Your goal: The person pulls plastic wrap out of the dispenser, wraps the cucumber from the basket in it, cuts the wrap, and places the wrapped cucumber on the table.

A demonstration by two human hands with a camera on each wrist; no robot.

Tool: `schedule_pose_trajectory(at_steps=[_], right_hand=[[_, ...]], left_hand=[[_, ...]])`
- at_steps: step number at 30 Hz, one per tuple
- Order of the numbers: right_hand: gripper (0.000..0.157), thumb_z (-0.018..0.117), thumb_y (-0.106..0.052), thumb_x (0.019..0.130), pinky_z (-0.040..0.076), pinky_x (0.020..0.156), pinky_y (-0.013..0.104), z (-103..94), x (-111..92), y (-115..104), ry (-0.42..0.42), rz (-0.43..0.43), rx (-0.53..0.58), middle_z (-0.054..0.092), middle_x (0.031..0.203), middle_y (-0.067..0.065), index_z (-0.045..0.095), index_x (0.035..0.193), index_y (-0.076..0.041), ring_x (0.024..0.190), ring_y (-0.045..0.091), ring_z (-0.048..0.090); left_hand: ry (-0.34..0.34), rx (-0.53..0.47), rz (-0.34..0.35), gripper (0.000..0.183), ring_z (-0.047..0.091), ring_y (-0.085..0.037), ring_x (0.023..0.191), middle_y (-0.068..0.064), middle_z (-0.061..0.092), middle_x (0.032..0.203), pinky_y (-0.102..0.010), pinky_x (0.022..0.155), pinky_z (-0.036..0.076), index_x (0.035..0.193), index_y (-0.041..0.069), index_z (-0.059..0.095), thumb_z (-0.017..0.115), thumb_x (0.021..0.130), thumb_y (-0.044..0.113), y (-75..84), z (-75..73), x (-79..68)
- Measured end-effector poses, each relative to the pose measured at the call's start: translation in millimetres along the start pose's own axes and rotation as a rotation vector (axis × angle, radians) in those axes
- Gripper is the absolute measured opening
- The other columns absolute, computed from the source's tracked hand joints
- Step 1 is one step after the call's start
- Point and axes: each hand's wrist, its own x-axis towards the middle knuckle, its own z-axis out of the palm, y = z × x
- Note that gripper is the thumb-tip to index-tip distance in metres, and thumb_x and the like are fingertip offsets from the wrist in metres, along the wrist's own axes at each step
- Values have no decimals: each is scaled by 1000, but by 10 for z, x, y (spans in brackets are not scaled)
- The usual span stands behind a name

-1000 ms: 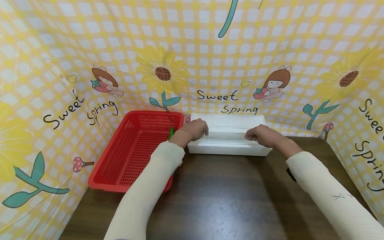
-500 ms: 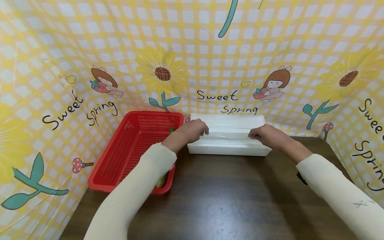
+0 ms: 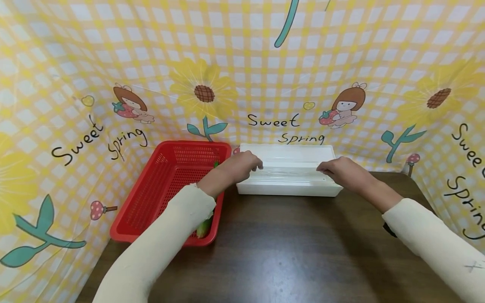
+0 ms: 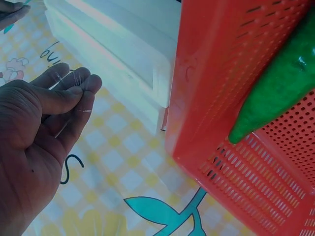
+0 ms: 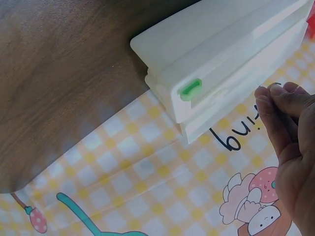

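Note:
In the head view, a long white cling film dispenser (image 3: pixel 289 190) stands at the back of the table with its lid raised. My left hand (image 3: pixel 241 166) is over its left end, thumb and fingertips pinching clear cling film (image 4: pixel 78 77), which wrinkles between them in the left wrist view. Over the dispenser's right end, my right hand (image 3: pixel 350 174) has thumb and fingers pressed together in a pinch. Film between the hands barely shows against the white. A green slider (image 5: pixel 191 90) shows on the dispenser in the right wrist view.
A red perforated basket (image 3: pixel 126 212) stands to the left, right beside the dispenser. Inside lies a long, glossy green vegetable (image 4: pixel 283 73), partly hidden by my left arm in the head view. The brown table (image 3: pixel 288 248) is bordered by a checked yellow cloth (image 3: pixel 265 84).
My right hand has shifted slightly right, away from the left hand. Both forearms have swung outward, uncovering the vegetable's near end in the basket. The left hand has stayed nearly in place.

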Motion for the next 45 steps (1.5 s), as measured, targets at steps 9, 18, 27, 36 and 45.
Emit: schedule_pose_trajectory(at_steps=[9,18,27,36,45], right_hand=[[16,66,-4,87,56,74,37,-38,-123,-49,63,-38,-63,74,97,6,72,102,-6,86,20,71],[20,68,0,84,56,72,33,-50,-263,-74,63,-114,-33,73,96,6,70,104,-5,88,17,69],[27,63,7,84,54,68,35,-15,-318,-115,38,-67,-113,71,100,8,67,109,-5,85,20,68],[28,63,8,84,55,65,35,-9,-381,-134,43,-23,-183,71,99,9,69,108,-5,82,22,69],[31,62,10,83,56,70,38,-99,-445,-209,46,-27,-168,73,101,9,71,108,-5,89,24,70]], left_hand=[[4,-18,4,43,65,-18,96,-7,71,109,-29,83,55,121,16,68,69,82,-2,41,-30,-97],[12,-4,37,45,66,-16,97,-5,71,109,-29,83,55,121,15,68,70,80,-4,45,-24,-152],[18,-2,47,46,66,-16,99,-6,71,110,-30,83,55,122,15,67,66,82,-7,27,-15,-168],[28,14,54,46,66,-15,99,-5,71,110,-28,81,56,120,18,68,72,80,-3,56,-17,-200],[53,43,78,45,66,-14,99,-2,71,110,-28,81,56,120,20,68,69,82,-4,103,-18,-287]])
